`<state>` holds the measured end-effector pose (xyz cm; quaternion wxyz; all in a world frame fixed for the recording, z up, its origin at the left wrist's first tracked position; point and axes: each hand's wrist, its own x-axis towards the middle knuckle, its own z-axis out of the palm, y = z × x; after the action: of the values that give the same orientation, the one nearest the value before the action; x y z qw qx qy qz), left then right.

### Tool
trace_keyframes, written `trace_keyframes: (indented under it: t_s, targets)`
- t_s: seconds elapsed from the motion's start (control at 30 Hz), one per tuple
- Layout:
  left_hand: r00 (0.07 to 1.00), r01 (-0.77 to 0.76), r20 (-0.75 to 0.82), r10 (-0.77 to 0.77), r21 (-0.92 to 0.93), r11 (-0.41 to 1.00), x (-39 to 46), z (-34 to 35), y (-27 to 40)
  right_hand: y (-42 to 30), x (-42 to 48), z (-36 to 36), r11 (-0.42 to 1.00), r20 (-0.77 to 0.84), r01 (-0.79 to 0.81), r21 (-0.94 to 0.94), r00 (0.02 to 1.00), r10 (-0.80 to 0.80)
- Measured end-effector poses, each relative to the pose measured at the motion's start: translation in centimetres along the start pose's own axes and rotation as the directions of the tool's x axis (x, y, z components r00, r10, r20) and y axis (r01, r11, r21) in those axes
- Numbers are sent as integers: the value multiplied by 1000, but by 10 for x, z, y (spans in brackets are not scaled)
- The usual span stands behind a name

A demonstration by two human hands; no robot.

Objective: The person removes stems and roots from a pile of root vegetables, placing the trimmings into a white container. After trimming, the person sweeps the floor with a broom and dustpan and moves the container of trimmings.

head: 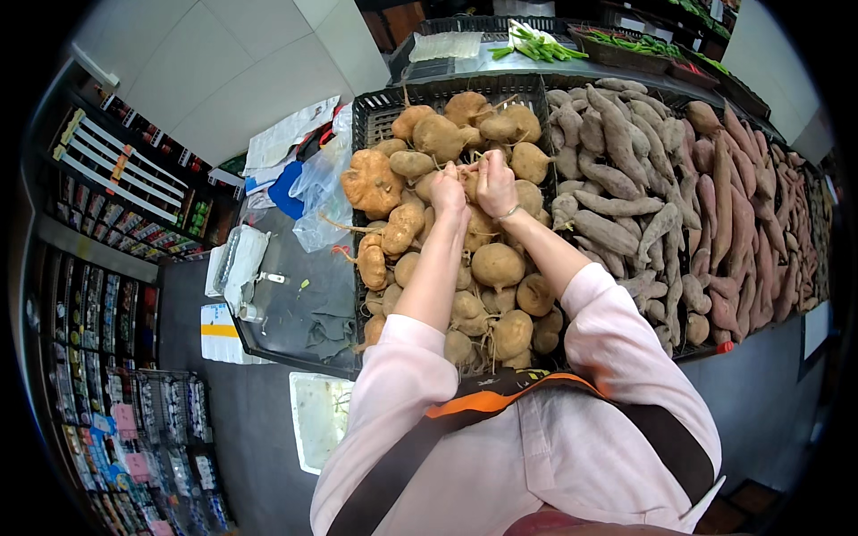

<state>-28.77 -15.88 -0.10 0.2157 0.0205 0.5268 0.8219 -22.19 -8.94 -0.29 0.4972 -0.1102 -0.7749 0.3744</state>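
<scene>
Both my hands are over a black plastic crate heaped with round, tan-brown root tubers. My left hand has its fingers closed near a stringy root among the tubers. Close beside it, my right hand, with a bracelet at the wrist, pinches at the same spot. A tuber partly shows between and behind the fingers, and the hands hide most of it. A large, lobed orange-brown tuber lies at the crate's left side. Oval tubers lie just left of my left hand.
Right of the crate are heaps of greyish sweet potatoes and reddish sweet potatoes. On the left, a dark table holds clear plastic bags and a dark cloth. A white foam box stands below. Spring onions lie beyond.
</scene>
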Motion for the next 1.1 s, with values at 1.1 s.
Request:
trace_keyframes:
  t_s: [1.1]
  targets:
    - [804,-275,-187,565,725,631,-180,-216,122,-22,60,20,941,110,141,-309,988,-112]
